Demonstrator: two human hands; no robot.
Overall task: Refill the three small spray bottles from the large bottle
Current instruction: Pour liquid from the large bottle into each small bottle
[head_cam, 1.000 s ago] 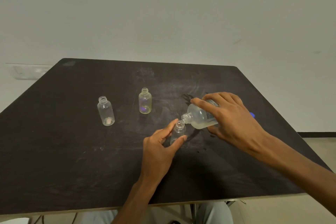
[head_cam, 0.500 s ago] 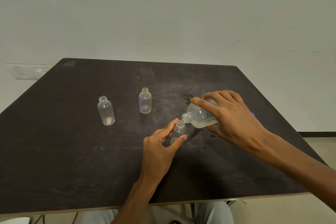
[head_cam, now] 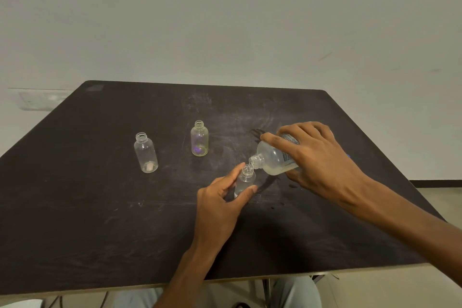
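My right hand holds the large clear bottle tipped on its side, its open mouth just above the neck of a small bottle. That small bottle stands upright on the dark table, pinched between thumb and forefinger of my left hand. Two more small bottles stand uncapped farther left: one clear, one with a purple tint at its base. Pale liquid lies in the lower side of the large bottle.
A few dark drops mark the table just right of the held small bottle. A bit of something blue peeks out behind my right hand. The table's near edge runs just above my knees.
The large bottle is tilted slightly further, its mouth still over the small bottle. Both hands have stayed almost where they were.
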